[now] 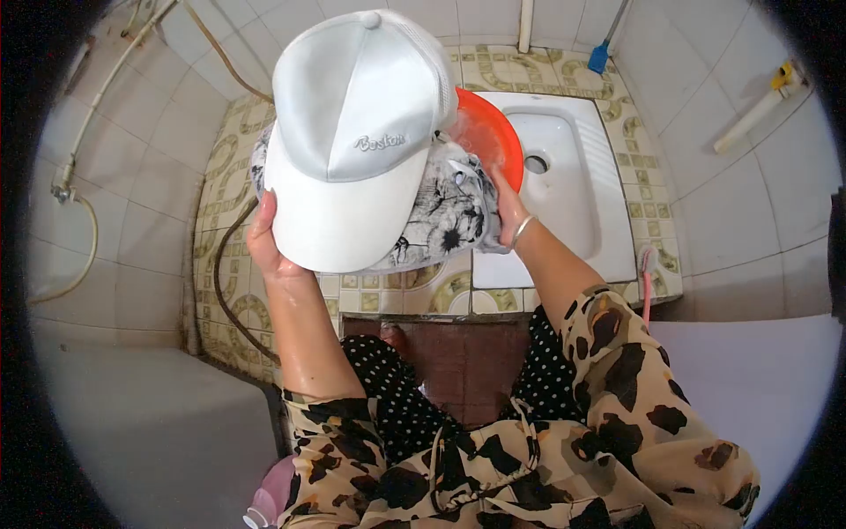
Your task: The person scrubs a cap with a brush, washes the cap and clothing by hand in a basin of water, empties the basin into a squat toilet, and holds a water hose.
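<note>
A white cap [352, 115] with "Boston" lettering is raised at the upper middle, its brim toward me. Beneath and beside it is a white cloth item with black floral print [445, 212]. My left hand [271, 238] grips the left edge of the cap's brim, thumb up along it. On the other side, my right hand [509, 207] holds the right end of the printed item, its fingers partly hidden. Just behind stands a red basin [507, 141], partly covered by the cap and cloth.
A white squat toilet [612, 212] is set in the tiled floor at right, with a pink-handled brush [647, 264] beside it. A hose [220, 273] runs along the left. A blue brush [599, 58] stands at the back; a pink bottle [275, 489] sits lower left.
</note>
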Tool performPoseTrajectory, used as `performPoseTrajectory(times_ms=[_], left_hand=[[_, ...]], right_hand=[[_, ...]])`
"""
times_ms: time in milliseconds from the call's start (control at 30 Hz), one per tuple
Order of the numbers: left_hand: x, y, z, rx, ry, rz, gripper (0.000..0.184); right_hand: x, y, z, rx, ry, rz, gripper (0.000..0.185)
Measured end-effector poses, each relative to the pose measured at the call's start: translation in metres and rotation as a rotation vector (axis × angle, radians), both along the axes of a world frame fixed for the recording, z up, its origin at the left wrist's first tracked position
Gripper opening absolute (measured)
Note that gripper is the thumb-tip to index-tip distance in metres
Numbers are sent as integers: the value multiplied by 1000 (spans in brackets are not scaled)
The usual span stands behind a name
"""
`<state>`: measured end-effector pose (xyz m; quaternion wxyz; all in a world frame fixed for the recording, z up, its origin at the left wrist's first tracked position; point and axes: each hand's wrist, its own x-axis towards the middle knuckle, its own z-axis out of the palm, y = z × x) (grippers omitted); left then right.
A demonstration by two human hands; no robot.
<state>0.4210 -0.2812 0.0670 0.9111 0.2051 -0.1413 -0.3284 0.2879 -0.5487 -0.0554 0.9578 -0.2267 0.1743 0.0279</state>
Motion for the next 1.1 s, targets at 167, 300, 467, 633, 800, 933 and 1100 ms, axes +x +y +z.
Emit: performPoseTrajectory(times_ms=[167,300,467,633,800,933,1100], left_hand=[[4,4,-2,-87,-34,-49,43],[-2,0,-1,-86,-58,-64,46],[-20,-16,7,67,-15,-104,49],[-11,-9,-14,187,-107,-191,50],[-8,-12,-24,235,-65,-210,50],[-16,-20,-17,272,-95,-149,50],[-13,-12,-18,172,-108,-129,49]], right_hand=[[-16,7,16,-106,56,-69,68],[-7,16,5,-5,-184,-20,75],[1,-3,35,-65,-363,-326,51],[-2,-9,86,52,-327,-441,36],[2,-8,88,107,-342,-490,38],[29,-28,37,-1127,-115,-523,41],[10,-14,88,-131,-196,-415,48]])
